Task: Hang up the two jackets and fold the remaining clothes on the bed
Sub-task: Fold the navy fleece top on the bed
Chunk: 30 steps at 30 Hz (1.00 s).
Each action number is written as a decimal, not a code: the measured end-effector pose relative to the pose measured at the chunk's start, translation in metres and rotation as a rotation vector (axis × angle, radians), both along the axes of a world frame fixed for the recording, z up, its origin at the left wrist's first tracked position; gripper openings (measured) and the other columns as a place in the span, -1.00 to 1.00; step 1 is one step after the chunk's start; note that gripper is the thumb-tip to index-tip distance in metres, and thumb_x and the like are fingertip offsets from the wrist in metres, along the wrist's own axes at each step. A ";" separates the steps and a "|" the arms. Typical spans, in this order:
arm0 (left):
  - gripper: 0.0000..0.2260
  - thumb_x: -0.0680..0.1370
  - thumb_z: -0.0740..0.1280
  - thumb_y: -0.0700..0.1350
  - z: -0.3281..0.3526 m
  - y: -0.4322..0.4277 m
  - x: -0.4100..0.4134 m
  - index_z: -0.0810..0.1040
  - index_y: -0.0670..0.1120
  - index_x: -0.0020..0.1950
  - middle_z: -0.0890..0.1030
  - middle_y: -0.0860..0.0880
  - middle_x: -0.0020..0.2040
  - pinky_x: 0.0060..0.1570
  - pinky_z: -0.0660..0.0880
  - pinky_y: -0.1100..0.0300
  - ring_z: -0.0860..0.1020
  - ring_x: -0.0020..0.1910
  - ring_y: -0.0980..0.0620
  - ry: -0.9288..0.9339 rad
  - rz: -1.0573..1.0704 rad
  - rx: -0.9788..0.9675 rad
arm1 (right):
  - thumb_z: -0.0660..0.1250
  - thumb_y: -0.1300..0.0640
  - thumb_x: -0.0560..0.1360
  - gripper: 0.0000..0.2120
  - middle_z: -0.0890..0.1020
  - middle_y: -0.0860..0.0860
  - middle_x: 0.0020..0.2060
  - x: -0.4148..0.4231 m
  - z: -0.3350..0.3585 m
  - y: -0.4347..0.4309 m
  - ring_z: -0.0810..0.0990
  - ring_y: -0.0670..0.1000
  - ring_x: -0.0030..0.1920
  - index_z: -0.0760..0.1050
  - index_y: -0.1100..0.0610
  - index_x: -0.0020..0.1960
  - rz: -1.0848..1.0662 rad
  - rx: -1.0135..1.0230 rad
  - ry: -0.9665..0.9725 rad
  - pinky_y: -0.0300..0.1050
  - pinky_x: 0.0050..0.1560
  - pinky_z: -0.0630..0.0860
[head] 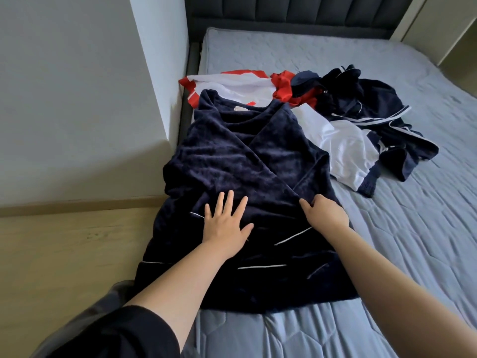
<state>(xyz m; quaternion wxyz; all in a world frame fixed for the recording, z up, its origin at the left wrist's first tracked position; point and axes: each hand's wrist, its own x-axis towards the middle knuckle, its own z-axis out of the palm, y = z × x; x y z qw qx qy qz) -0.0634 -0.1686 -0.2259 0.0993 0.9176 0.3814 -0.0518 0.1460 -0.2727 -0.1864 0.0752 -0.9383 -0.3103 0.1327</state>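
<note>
While fingers (307,204) pinch fleece (232,161), quilted mattress (413,241)

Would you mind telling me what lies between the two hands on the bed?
In the head view, only the navy fleece top lies between the left hand and right hand.

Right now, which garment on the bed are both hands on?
The navy fleece top, spread flat nearest the person: left hand presses it, right hand pinches its folded edge.

Soft, even daylight, faint shadows, slight blur and wide-angle bending at edges.
</note>
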 end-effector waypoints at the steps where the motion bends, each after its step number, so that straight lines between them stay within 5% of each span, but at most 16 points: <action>1: -0.39 0.59 -0.05 0.25 0.000 0.001 -0.003 -0.27 0.11 0.52 -0.28 -0.07 0.54 0.42 -0.21 -0.18 -0.31 0.50 -0.10 -0.007 0.001 0.013 | 0.07 -0.23 0.56 -0.55 0.53 0.08 -0.16 0.001 0.000 -0.001 0.54 0.18 -0.07 0.40 0.18 -0.04 -0.022 0.034 0.045 -0.04 -0.16 0.39; 4: -0.35 0.58 -0.01 0.27 -0.001 0.000 -0.010 -0.29 0.11 0.52 -0.29 -0.06 0.54 0.42 -0.24 -0.17 -0.35 0.49 -0.09 -0.020 -0.099 0.064 | 0.08 -0.22 0.55 -0.52 0.54 0.06 -0.21 0.009 0.002 -0.011 0.51 0.12 -0.12 0.47 0.18 -0.14 -0.108 0.145 0.270 -0.06 -0.12 0.36; 9: -0.25 0.54 0.19 0.17 -0.003 -0.023 -0.007 -0.28 0.11 0.51 -0.28 -0.07 0.54 0.41 -0.29 -0.13 -0.36 0.48 -0.07 0.003 -0.439 0.176 | 0.18 -0.13 0.56 -0.56 0.47 0.04 -0.42 0.010 -0.002 -0.030 0.46 0.02 -0.37 0.40 0.19 -0.32 -0.034 0.165 0.336 -0.10 -0.30 0.36; 13: -0.31 0.54 0.25 0.04 0.004 -0.051 0.011 -0.06 0.05 0.55 -0.12 -0.05 0.56 0.45 -0.20 -0.03 -0.19 0.52 -0.02 -0.077 -0.548 0.126 | 0.19 -0.22 0.53 -0.47 0.57 0.13 0.04 0.017 0.011 -0.026 0.54 0.15 0.07 0.55 0.24 0.12 -0.198 0.268 0.548 -0.02 0.16 0.44; 15: -0.36 0.54 0.26 0.01 0.009 -0.064 0.021 0.02 0.06 0.55 -0.03 -0.01 0.56 0.46 -0.12 0.02 -0.08 0.53 0.00 -0.159 -0.550 0.021 | 0.15 -0.19 0.56 -0.48 0.58 0.15 0.08 0.018 0.017 -0.025 0.54 0.16 0.06 0.53 0.26 0.13 -0.118 0.133 0.434 -0.09 0.04 0.42; 18: -0.44 0.56 0.21 0.00 0.011 -0.079 0.026 0.11 0.09 0.53 0.02 0.00 0.56 0.46 -0.09 0.00 -0.03 0.52 0.00 -0.117 -0.669 -0.046 | 0.11 -0.09 0.60 -0.59 0.58 0.17 0.08 0.010 0.016 -0.026 0.54 0.19 0.07 0.44 0.25 0.13 0.044 -0.122 -0.024 -0.05 -0.09 0.39; 21: -0.60 0.51 0.28 -0.16 0.021 -0.072 0.020 0.46 -0.11 0.35 0.40 -0.16 0.40 0.37 0.25 0.01 0.36 0.38 -0.11 -0.303 -0.716 -0.021 | 0.16 0.02 0.59 -0.67 0.49 0.19 0.16 -0.008 0.001 -0.024 0.45 0.23 0.17 0.38 0.24 0.22 0.192 0.062 -0.304 0.08 0.07 0.38; 24: -0.73 0.37 0.23 -0.23 0.024 -0.041 0.006 0.66 -0.21 -0.04 0.64 -0.20 0.02 0.04 0.54 0.02 0.61 0.03 -0.16 -0.538 -0.482 0.223 | 0.28 0.15 0.52 -0.63 0.48 0.24 0.24 -0.034 -0.013 -0.018 0.44 0.28 0.23 0.43 0.28 0.28 0.381 0.404 -0.339 0.14 0.20 0.36; 27: -0.62 0.57 0.16 -0.04 0.011 -0.006 -0.023 0.40 -0.09 0.37 0.35 -0.11 0.42 0.33 0.27 -0.03 0.28 0.41 -0.11 -0.188 0.044 0.175 | 0.10 0.02 0.60 -0.49 0.19 0.13 0.49 -0.046 -0.031 -0.018 0.13 0.11 0.49 0.14 0.16 0.50 0.486 0.023 -0.210 0.15 0.44 0.02; 30: -0.44 0.57 0.14 0.21 0.003 0.017 -0.048 0.19 -0.05 0.48 0.28 -0.10 0.45 0.27 0.29 -0.04 0.25 0.40 -0.13 -0.104 0.449 -0.043 | 0.04 0.04 0.59 -0.48 0.06 0.10 0.53 -0.053 -0.036 -0.004 -0.04 0.09 0.53 0.08 0.14 0.51 0.355 -0.011 -0.138 0.20 0.45 -0.12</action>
